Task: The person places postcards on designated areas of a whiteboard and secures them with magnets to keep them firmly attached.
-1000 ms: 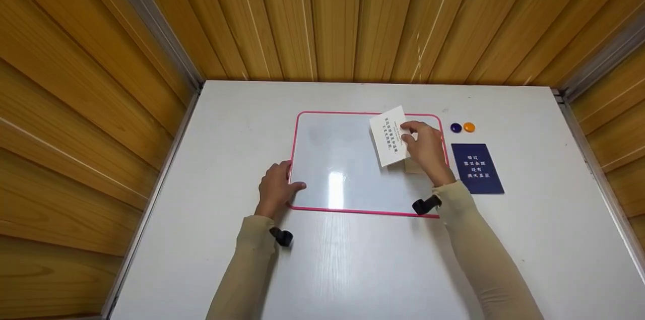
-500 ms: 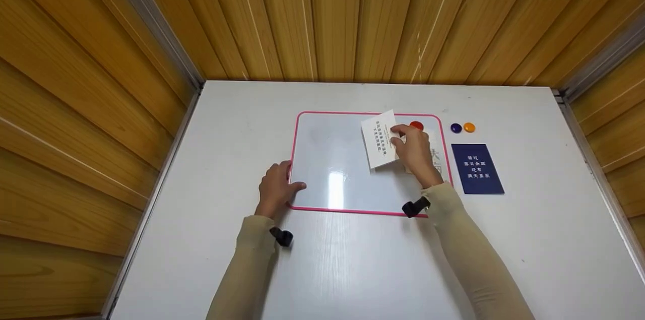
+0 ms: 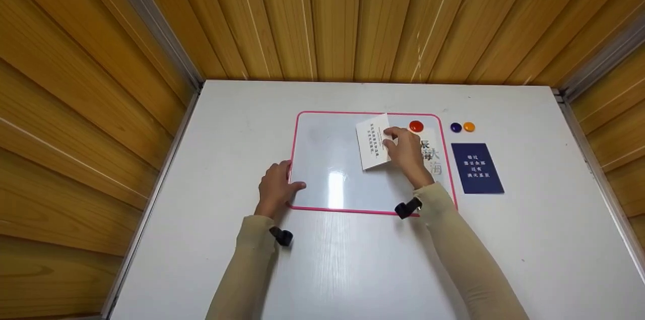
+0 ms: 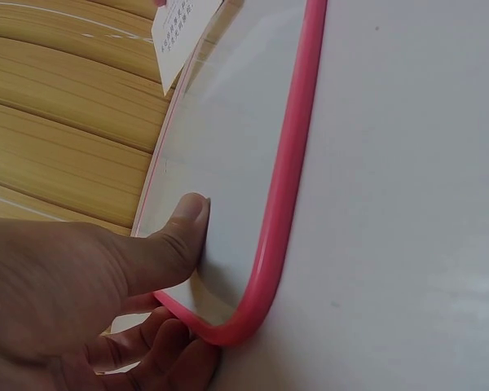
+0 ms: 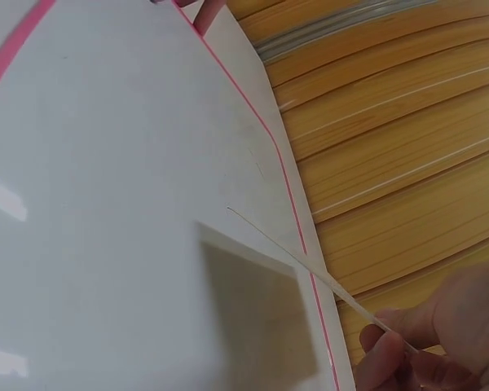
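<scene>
Over the table (image 3: 332, 264), the right hand (image 3: 407, 152) pinches a card (image 3: 370, 146) by its edge.

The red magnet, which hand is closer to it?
Right. The right hand, pinching the white card, is just beside the red magnet. The left hand is much farther away, gripping the left edge of the board.

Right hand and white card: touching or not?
Touching. The right wrist view shows it: the right hand pinches one end of the white card between thumb and fingers.
</scene>
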Action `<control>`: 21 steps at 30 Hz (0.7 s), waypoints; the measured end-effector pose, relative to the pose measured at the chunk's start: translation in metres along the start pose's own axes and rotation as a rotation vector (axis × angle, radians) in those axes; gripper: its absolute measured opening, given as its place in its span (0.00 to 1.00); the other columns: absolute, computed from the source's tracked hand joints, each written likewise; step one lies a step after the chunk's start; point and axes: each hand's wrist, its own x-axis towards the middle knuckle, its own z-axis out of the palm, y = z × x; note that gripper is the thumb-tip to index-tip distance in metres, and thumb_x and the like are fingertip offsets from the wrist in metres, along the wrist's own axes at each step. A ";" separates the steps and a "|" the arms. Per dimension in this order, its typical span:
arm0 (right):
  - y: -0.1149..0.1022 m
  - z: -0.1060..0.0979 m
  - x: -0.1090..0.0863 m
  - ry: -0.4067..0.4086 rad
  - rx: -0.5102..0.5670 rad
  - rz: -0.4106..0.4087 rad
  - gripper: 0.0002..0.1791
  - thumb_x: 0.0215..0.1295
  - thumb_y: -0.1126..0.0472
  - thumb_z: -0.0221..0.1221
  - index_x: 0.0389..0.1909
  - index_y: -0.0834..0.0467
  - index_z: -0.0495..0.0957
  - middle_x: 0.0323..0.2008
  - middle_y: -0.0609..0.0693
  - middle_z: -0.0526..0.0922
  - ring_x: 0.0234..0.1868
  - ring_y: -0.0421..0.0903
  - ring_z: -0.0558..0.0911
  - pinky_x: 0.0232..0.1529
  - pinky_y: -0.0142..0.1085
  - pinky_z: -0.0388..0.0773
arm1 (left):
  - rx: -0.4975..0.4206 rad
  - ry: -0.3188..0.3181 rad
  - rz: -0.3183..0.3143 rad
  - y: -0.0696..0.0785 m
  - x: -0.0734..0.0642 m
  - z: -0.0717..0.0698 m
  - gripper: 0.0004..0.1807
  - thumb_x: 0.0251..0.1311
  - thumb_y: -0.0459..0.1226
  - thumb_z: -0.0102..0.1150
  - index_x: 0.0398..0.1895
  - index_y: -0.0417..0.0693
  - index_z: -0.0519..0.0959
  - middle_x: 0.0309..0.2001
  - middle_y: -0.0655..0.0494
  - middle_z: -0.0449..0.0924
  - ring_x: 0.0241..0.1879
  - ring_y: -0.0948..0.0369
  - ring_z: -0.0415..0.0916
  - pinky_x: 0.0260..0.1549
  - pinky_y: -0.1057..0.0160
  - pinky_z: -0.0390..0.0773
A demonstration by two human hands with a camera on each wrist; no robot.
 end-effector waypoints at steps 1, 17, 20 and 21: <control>0.000 0.001 0.000 0.000 0.003 0.001 0.15 0.67 0.70 0.63 0.53 0.68 0.83 0.46 0.65 0.85 0.52 0.59 0.81 0.56 0.53 0.73 | -0.002 -0.001 0.000 0.000 0.000 0.000 0.40 0.52 0.43 0.80 0.67 0.40 0.75 0.42 0.48 0.78 0.40 0.52 0.74 0.44 0.49 0.77; 0.001 0.010 0.001 -0.036 -0.018 0.037 0.16 0.69 0.69 0.63 0.56 0.68 0.82 0.47 0.64 0.84 0.50 0.57 0.80 0.54 0.51 0.74 | -0.008 -0.008 -0.004 0.000 0.000 0.000 0.40 0.52 0.42 0.80 0.67 0.40 0.75 0.41 0.48 0.78 0.38 0.53 0.74 0.42 0.50 0.77; -0.001 0.011 0.001 -0.044 -0.052 0.036 0.17 0.68 0.69 0.63 0.56 0.69 0.82 0.48 0.65 0.84 0.51 0.59 0.81 0.55 0.52 0.74 | -0.011 -0.009 -0.012 0.001 0.000 0.000 0.40 0.52 0.42 0.80 0.67 0.40 0.75 0.41 0.49 0.78 0.39 0.53 0.74 0.43 0.49 0.76; -0.001 0.012 0.001 -0.042 -0.066 0.033 0.16 0.68 0.69 0.62 0.55 0.70 0.82 0.49 0.66 0.84 0.52 0.60 0.81 0.56 0.52 0.74 | -0.010 -0.009 -0.013 0.001 0.000 0.000 0.40 0.52 0.42 0.80 0.67 0.40 0.75 0.41 0.49 0.78 0.39 0.53 0.74 0.44 0.49 0.76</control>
